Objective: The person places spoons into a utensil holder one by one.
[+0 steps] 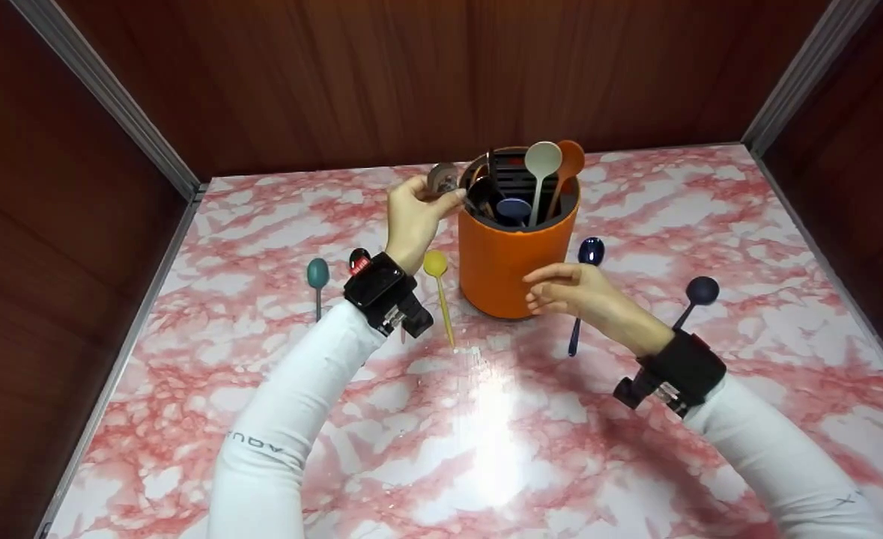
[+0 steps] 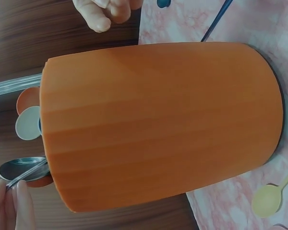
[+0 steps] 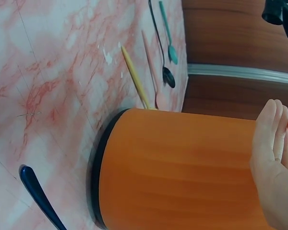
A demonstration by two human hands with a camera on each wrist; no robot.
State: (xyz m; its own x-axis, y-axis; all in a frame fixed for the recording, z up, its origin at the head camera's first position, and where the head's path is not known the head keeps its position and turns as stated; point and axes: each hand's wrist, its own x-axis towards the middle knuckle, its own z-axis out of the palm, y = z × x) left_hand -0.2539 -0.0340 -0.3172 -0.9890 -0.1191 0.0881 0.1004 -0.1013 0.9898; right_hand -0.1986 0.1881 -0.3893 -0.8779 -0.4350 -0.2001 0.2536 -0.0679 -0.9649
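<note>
An orange cylindrical utensil holder with a dark slotted inside stands upright on the table. At its left rim, my left hand pinches a thin shiny metal spoon between thumb and fingers. The spoon's lower end cannot be made out. My right hand hovers in front of the holder's right side, fingers loosely bent, holding nothing; the left wrist view shows it apart from the holder. A white spoon and an orange spoon stand in the holder, beside a blue utensil.
Left of the holder lie a yellow spoon, a pink spoon, a black spoon and a teal spoon. To its right are a dark blue spoon and a dark round-headed spoon. Brown panels enclose the marbled table.
</note>
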